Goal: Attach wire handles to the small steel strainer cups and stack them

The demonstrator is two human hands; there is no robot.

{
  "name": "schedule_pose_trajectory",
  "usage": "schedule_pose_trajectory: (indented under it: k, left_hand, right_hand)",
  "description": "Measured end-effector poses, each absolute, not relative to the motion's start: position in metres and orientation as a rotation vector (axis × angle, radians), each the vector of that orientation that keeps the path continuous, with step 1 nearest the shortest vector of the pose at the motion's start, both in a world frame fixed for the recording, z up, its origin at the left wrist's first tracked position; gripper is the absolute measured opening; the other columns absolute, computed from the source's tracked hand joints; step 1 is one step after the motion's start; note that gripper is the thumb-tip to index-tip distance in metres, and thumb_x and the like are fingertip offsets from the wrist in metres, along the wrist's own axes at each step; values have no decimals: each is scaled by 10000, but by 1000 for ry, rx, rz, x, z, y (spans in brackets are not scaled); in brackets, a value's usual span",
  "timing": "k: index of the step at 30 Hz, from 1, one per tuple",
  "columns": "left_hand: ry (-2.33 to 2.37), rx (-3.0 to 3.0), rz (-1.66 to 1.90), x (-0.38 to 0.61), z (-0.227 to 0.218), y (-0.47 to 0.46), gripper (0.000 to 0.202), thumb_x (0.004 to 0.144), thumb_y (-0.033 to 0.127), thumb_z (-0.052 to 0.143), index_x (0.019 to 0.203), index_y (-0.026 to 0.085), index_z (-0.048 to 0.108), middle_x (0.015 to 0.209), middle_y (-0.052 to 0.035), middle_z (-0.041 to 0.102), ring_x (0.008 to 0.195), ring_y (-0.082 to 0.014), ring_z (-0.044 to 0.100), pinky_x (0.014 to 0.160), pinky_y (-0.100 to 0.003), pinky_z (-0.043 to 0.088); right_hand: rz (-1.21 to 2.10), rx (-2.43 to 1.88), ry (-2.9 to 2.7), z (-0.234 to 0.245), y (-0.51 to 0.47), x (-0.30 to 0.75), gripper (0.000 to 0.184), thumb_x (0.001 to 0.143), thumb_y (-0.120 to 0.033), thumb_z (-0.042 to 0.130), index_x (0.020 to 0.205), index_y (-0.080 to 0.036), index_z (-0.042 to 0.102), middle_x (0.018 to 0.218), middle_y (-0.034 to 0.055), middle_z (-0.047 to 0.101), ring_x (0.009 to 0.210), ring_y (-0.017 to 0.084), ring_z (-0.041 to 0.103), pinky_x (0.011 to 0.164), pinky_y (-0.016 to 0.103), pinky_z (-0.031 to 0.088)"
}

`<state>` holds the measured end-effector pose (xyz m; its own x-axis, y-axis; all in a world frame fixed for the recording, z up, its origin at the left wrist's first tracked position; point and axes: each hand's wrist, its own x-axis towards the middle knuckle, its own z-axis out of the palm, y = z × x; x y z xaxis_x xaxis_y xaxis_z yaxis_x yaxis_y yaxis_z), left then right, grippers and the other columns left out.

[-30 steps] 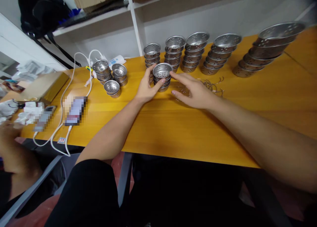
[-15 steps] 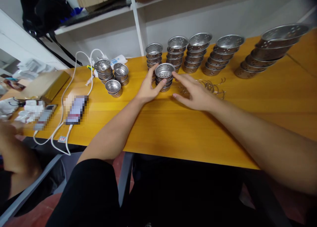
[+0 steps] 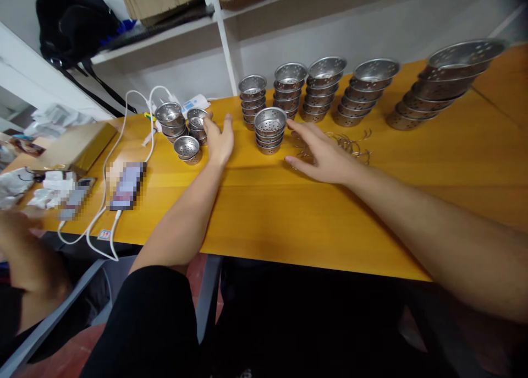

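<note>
A short stack of perforated metal cups (image 3: 269, 129) stands on the yellow table (image 3: 289, 207) between my hands. My left hand (image 3: 218, 138) lies open to the left of it, fingers stretched toward a small stack of cups (image 3: 197, 123). A single small cup (image 3: 187, 148) sits beside two more small stacks (image 3: 170, 118). My right hand (image 3: 319, 152) rests open and flat to the right of the middle stack, over a pile of thin wire hooks (image 3: 350, 143). Neither hand holds anything.
Rows of stacked perforated bowls (image 3: 325, 86) grow larger toward the right (image 3: 445, 83) along the table's back edge. White cables (image 3: 119, 147), a phone (image 3: 126, 185) and a cardboard box (image 3: 76, 144) lie at the left. Another person's arm (image 3: 25, 257) is at the far left.
My left hand let go of the middle stack of cups and moved left toward the small stacks. My right hand stayed nearly still beside the stack.
</note>
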<state>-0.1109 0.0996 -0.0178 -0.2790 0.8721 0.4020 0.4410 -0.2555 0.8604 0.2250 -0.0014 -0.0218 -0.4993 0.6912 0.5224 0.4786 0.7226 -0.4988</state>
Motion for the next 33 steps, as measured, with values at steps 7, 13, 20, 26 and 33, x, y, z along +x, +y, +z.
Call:
schedule_pose_trajectory:
  k: [7, 13, 20, 26, 33]
  left_hand:
    - [1777, 1492, 1407, -109, 1, 89, 561, 1100, 491, 835, 1487, 203, 549, 1841, -263, 536, 1828, -348, 491, 1600, -491, 272]
    - [1749, 1512, 1438, -113, -4, 91, 514, 1045, 556, 884, 1334, 261, 578, 1716, -228, 597, 1769, -374, 531, 1601, -523, 261]
    - [1680, 1582, 1468, -114, -9, 93, 530, 1024, 584, 891, 1310, 282, 563, 1674, -216, 594, 1729, -375, 535, 1598, -539, 259]
    - [1694, 1615, 1479, -112, -10, 93, 502, 1049, 523, 885, 1340, 251, 579, 1674, -220, 584, 1694, -353, 580, 1564, -500, 337]
    - [1613, 1678, 1555, -111, -18, 101, 489, 1064, 436, 862, 1414, 251, 575, 1686, -195, 541, 1615, -308, 651, 1471, -461, 464]
  right_hand:
    - [339, -867, -2199, -21, -2, 225, 956, 1169, -731, 638, 1973, -293, 362, 1840, 196, 599, 1673, 516, 606, 1422, 769, 492]
    - [313, -873, -2198, -23, -2, 225, 952, 1174, -754, 623, 1973, -312, 355, 1796, 192, 632, 1647, 498, 639, 1394, 760, 537]
    - [386, -873, -2202, -21, -2, 226, 984, 1158, -732, 651, 1993, -338, 312, 1868, 152, 581, 1674, 531, 599, 1437, 778, 476]
    - [376, -877, -2212, -20, -3, 226, 976, 1168, -715, 649, 1993, -319, 308, 1874, 161, 575, 1667, 517, 612, 1424, 770, 499]
    - [393, -875, -2206, -23, -1, 225, 1000, 1158, -747, 659, 1996, -334, 301, 1887, 159, 568, 1663, 530, 620, 1421, 792, 491]
